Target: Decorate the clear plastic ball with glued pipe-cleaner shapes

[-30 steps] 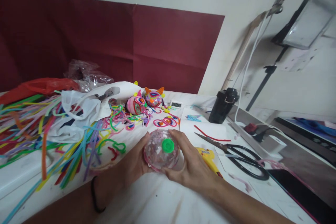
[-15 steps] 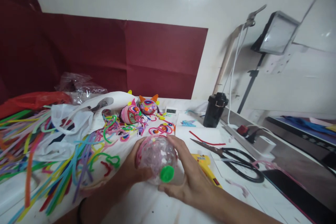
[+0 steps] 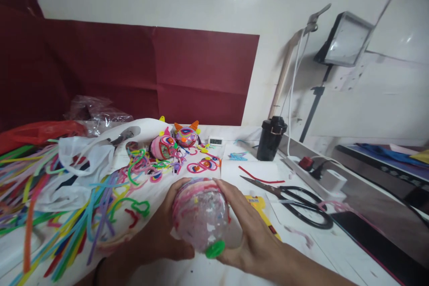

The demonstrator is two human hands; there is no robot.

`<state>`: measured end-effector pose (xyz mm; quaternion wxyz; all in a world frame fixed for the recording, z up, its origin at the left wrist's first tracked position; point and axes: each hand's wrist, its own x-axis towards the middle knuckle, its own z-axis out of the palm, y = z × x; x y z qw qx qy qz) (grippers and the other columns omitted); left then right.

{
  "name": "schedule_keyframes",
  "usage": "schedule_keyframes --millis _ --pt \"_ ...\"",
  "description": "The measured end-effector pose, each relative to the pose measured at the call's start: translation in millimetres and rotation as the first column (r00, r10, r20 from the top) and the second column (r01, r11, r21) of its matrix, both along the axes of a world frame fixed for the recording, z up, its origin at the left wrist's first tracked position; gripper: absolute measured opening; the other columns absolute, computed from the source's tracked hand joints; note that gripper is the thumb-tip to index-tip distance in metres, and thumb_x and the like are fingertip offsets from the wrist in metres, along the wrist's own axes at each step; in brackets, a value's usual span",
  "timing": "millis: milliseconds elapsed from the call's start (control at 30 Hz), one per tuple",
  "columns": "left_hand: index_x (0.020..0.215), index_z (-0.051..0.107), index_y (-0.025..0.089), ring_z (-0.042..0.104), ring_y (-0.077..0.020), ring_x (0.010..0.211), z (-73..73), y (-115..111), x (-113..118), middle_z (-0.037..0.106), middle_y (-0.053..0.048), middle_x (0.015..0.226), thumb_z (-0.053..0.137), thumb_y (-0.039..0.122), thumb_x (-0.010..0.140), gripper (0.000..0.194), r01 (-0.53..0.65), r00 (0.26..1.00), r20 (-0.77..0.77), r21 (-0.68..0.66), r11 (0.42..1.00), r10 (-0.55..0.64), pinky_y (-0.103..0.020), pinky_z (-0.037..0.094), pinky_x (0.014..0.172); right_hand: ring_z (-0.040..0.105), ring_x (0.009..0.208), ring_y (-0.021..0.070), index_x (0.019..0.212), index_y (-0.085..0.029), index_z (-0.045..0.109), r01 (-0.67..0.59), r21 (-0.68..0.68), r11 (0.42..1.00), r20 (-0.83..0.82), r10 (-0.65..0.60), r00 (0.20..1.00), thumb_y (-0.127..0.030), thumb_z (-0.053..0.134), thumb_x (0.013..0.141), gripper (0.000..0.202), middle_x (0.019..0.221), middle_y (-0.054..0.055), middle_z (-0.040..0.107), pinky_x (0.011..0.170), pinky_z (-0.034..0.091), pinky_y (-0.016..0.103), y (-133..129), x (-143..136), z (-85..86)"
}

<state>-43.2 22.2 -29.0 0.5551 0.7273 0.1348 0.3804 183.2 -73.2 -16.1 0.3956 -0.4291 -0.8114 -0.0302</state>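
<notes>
1. Step in hand: I judge it a two-handed hold of one clear bottle (image 3: 201,221), its green cap (image 3: 215,249) tilted down toward me; the next move would call for even support.
2. Grip: my left hand (image 3: 164,230) and right hand (image 3: 246,230) part-curl around opposite sides; whether the bottle touches the counter (image 3: 208,275), I cannot tell.
3. Count: two decorated figures (image 3: 163,146), one pair of scissors (image 3: 303,210), one black flask (image 3: 271,141); pipe cleaners (image 3: 90,214), uncountable.

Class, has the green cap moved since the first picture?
Yes: the green cap moved down in view, from level with the scissors to below them.
</notes>
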Motion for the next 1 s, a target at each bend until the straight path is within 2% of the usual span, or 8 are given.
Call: schedule_keyframes --millis 200,400,567,667,800,900,1000 --pt "0.146 0.028 0.028 0.034 -0.0406 0.137 6.0 -6 -2 0.036 -0.015 0.15 0.09 0.032 0.058 0.108 0.004 0.999 -0.05 0.004 1.0 -0.004 -0.05 0.03 0.111 0.037 0.139 0.0353 0.154 -0.026 0.004 0.014 0.02 1.0 0.03 -0.015 0.999 -0.041 0.072 0.08 0.102 0.154 0.016 0.035 0.11 0.036 0.052 -3 3 1.1" --pt "0.146 0.03 0.032 0.035 -0.0398 0.137 10.3 -11 -1 0.041 -0.011 0.147 0.088 0.029 0.062 0.102 0.02 0.999 -0.04 0.047 0.999 -0.018 -0.049 0.035 0.109 0.036 0.139 0.0348 0.154 -0.024 0.005 0.004 0.053 0.999 0.046 -0.006 0.999 -0.041 0.071 0.081 0.101 0.153 0.017 0.037 0.11 0.035 0.051 -3 6 -0.3" --pt "0.146 0.031 0.03 0.038 -0.0416 0.134 8.8 -14 2 0.039 -0.013 0.147 0.092 0.034 0.054 0.111 -0.076 0.995 -0.047 0.145 0.986 0.084 -0.051 0.034 0.11 0.037 0.139 0.0347 0.154 -0.021 0.01 0.009 0.077 0.997 0.053 -0.013 0.998 -0.039 0.072 0.08 0.098 0.152 0.018 0.037 0.109 0.036 0.052 -3 6 -4.1" --pt "0.143 0.035 0.031 0.04 -0.0423 0.131 8.5 -15 6 0.039 -0.013 0.144 0.092 0.044 0.051 0.109 -0.169 0.985 0.003 0.283 0.944 0.175 -0.054 0.036 0.109 0.037 0.138 0.0348 0.154 -0.016 0.012 0.002 0.129 0.992 0.066 -0.011 0.998 -0.038 0.072 0.08 0.097 0.151 0.02 0.037 0.108 0.038 0.052 -1 7 -6.7" --pt "0.14 0.036 0.038 0.04 -0.0397 0.13 8.5 -15 12 0.039 -0.009 0.14 0.089 0.054 0.051 0.105 -0.293 0.954 0.07 0.439 0.85 0.293 -0.053 0.036 0.109 0.034 0.14 0.0329 0.154 -0.014 0.011 0.008 0.131 0.991 0.083 -0.019 0.996 -0.034 0.069 0.083 0.094 0.153 0.02 0.034 0.108 0.039 0.051 1 8 -7.9" --pt "0.139 0.034 0.04 0.04 -0.0393 0.129 7.0 -15 14 0.039 -0.008 0.138 0.087 0.058 0.051 0.104 -0.35 0.932 0.097 0.488 0.799 0.349 -0.053 0.036 0.108 0.03 0.143 0.0316 0.154 -0.014 0.011 0.01 0.112 0.994 0.084 -0.019 0.996 -0.03 0.065 0.085 0.089 0.155 0.02 0.029 0.111 0.037 0.049 2 9 -7.4" --pt "0.139 0.033 0.037 0.042 -0.0402 0.126 2.8 -16 16 0.039 -0.009 0.136 0.085 0.062 0.052 0.104 -0.392 0.916 0.122 0.483 0.783 0.383 -0.054 0.038 0.106 0.027 0.144 0.031 0.154 -0.013 0.011 -0.001 0.112 0.994 0.089 -0.01 0.996 -0.031 0.065 0.086 0.088 0.157 0.019 0.026 0.113 0.035 0.047 2 7 -6.8"
